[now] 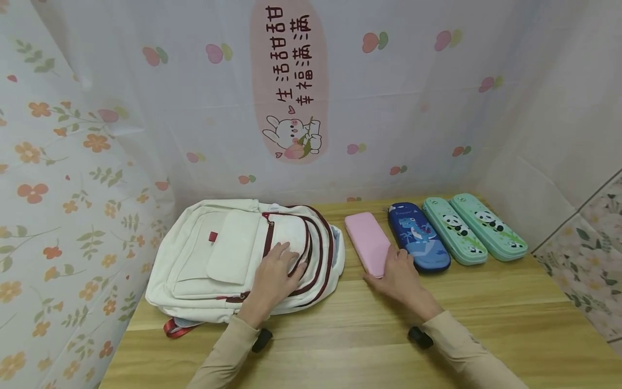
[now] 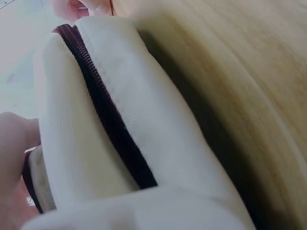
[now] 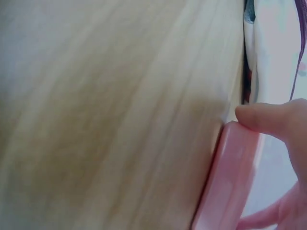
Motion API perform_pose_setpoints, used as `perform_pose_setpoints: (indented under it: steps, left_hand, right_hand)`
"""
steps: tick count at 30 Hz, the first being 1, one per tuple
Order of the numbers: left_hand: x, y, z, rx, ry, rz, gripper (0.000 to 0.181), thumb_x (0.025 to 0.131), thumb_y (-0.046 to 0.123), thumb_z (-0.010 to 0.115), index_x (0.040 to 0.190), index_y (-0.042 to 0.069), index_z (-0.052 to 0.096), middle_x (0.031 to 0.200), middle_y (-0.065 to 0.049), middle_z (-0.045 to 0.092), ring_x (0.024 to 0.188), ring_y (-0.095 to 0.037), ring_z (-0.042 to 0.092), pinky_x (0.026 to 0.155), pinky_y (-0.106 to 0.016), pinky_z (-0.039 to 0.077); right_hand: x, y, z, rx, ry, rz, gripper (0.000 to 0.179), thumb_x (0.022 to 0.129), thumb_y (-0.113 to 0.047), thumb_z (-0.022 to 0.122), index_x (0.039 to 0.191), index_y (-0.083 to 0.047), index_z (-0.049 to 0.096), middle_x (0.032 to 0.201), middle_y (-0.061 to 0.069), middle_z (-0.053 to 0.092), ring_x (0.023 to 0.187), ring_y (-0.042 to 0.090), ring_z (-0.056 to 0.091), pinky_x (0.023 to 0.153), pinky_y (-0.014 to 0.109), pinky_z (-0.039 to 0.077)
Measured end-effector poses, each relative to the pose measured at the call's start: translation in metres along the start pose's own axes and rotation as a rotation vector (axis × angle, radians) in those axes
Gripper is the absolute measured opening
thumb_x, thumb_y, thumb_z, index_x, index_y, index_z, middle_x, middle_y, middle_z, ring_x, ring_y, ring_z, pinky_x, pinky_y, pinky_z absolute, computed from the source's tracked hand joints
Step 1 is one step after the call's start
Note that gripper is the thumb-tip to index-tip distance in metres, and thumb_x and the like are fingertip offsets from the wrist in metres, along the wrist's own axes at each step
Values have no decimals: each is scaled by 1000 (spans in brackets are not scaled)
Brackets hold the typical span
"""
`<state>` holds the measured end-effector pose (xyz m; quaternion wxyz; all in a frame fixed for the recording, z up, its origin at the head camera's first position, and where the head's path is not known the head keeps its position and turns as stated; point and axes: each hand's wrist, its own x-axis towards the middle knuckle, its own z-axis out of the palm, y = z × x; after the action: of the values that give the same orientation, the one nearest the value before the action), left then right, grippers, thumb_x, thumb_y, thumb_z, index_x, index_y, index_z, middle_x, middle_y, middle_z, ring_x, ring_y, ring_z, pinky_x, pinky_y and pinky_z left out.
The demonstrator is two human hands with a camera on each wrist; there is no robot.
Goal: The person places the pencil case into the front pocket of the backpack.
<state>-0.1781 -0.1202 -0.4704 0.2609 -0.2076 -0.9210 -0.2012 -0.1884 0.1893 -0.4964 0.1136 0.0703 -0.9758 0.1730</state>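
Note:
A white backpack with dark red zippers lies front up on the table, on the left. My left hand is on its small front pocket, fingers on top and thumb at the zipped edge, pinching the fabric there. In the left wrist view, a dark zipper runs along the bag's side beside the hand. My right hand grips the near end of a pink pencil case, thumb at its left corner and fingers along its right side. That case lies flat close to the wood in the right wrist view.
Right of the pink case lie a dark blue dinosaur pencil case and two mint green panda cases, one nearer and one at the far right. A printed curtain hangs behind the wooden table.

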Motion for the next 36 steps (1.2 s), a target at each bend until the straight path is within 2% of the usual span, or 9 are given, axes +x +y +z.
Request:
perform_pose_setpoints:
  steps: [3, 7, 11, 16, 24, 31, 36]
  left_hand:
    - [1, 0, -2, -22, 67, 7, 23, 86, 27, 77, 97, 7, 76, 108, -14, 72, 103, -30, 69, 84, -43, 58]
    - [2, -1, -5, -51, 118, 15, 20, 83, 22, 79, 94, 6, 76, 93, -8, 72, 87, -25, 69, 73, -38, 58]
    - [4, -2, -9, -93, 158, 24, 16, 83, 17, 80, 91, 4, 76, 84, -7, 72, 76, -23, 69, 67, -36, 58]
    - [9, -5, -16, -158, 212, 36, 12, 82, 9, 80, 90, 1, 75, 81, -10, 74, 70, -23, 70, 63, -35, 57]
    - [16, -9, -24, -212, 313, 35, 8, 80, 1, 78, 86, -2, 73, 75, -12, 71, 62, -20, 65, 58, -32, 54]
    - [19, -11, -37, -237, 351, -12, 9, 78, -2, 77, 86, -3, 73, 71, -11, 69, 58, -18, 61, 54, -29, 50]
    - [21, -13, -46, -257, 361, -44, 9, 78, -1, 77, 86, -3, 73, 74, -14, 72, 60, -19, 67, 55, -30, 55]
  right_hand:
    - [0, 0, -3, 24, 5, 41, 98, 71, -46, 85, 126, 24, 46, 102, 38, 55, 91, 46, 54, 78, 56, 52]
    - [2, 2, -5, 77, 20, 89, 94, 72, -50, 83, 127, 20, 52, 103, 33, 59, 90, 43, 59, 77, 55, 53]
    - [5, 4, -10, 154, 40, 115, 93, 74, -51, 82, 133, 15, 53, 109, 32, 61, 95, 43, 60, 79, 55, 52]
    - [7, 7, -13, 212, 87, 115, 94, 75, -51, 82, 136, 15, 53, 123, 37, 60, 107, 47, 60, 89, 57, 52]
    - [10, -5, -21, 268, 184, 24, 88, 72, -49, 85, 134, 8, 58, 118, 29, 63, 103, 42, 61, 86, 55, 51]
    - [9, -33, -30, 306, 146, -58, 83, 71, -49, 85, 131, 4, 62, 118, 25, 66, 104, 39, 62, 88, 54, 53]
    - [9, -48, -29, 317, 139, -122, 84, 67, -49, 89, 129, 2, 64, 118, 24, 67, 105, 38, 64, 88, 52, 55]
